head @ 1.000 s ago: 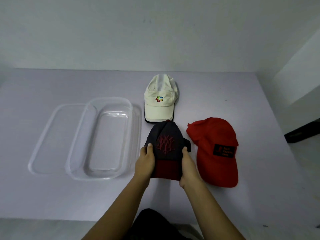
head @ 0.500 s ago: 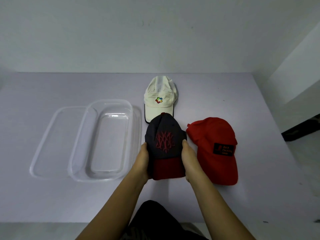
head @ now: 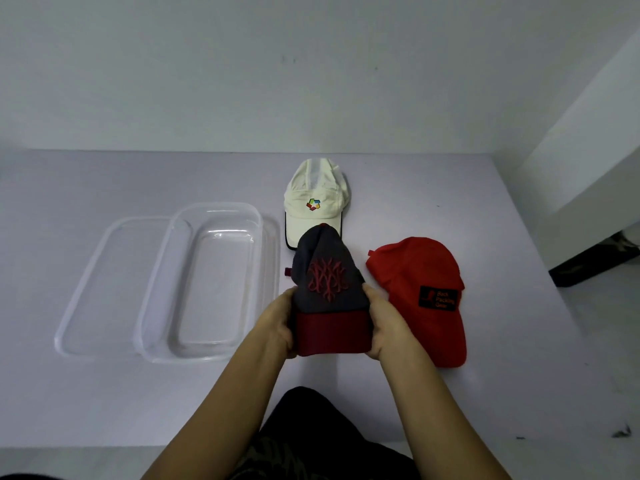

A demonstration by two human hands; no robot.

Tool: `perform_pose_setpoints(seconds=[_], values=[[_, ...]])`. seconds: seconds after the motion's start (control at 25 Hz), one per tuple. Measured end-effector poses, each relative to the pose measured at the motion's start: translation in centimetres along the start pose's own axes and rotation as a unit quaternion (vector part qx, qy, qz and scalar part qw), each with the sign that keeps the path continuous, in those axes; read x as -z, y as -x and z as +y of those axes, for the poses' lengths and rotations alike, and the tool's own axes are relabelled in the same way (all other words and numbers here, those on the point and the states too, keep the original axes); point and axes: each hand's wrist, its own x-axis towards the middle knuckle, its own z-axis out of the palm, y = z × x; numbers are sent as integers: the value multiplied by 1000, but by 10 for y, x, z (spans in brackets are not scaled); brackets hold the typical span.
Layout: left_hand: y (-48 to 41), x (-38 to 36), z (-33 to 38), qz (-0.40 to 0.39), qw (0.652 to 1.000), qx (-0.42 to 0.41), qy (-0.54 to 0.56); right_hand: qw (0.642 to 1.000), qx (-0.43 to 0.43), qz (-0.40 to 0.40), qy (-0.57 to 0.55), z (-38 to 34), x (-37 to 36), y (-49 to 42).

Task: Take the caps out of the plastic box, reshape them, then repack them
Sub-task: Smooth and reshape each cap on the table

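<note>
Grey-crowned with a dark red brim, the cap sits between the left hand and right hand, each grip pressed against one side of it above the bench. Just behind lies the cream cap, and the red cap lies to the right. Left of them sits the clear plastic box, overlapping its lid.

Dark cap now squeezed narrower, lifted.

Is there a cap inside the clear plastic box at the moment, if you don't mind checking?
No, the plastic box holds nothing; all three caps are outside it.
</note>
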Motion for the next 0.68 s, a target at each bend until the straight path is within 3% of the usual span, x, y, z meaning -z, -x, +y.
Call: perform_pose_setpoints(seconds=[0.08,0.16,0.2,0.24,0.32,0.4,0.44,0.48,0.56,0.6,0.68], values=[[3,4,4,-12,998,-54,26,999,22,15,-47,-5,6,-2],[6,11,-1,6,973,-227,-29,996,29,12,-88,-8,9,1],[15,18,-5,-23,927,-358,-107,995,26,14,-97,-10,9,2],[23,26,-10,-82,857,-468,-197,994,25,17,-104,-12,8,2],[26,37,-19,-156,697,-565,-413,995,25,6,-97,-13,4,5],[16,40,-21,-103,552,-639,-526,996,27,-24,-86,-15,1,10],[11,38,-21,-59,516,-675,-524,996,30,-45,-73,-17,0,16],[8,36,-19,-27,513,-698,-500,997,44,-56,-37,-16,0,20],[4,37,-14,-7,539,-705,-460,987,121,-10,106,-11,8,22],[2,38,-13,4,539,-708,-455,954,203,26,219,-8,16,24],[0,38,-15,23,524,-718,-457,810,403,-7,427,0,33,27]])
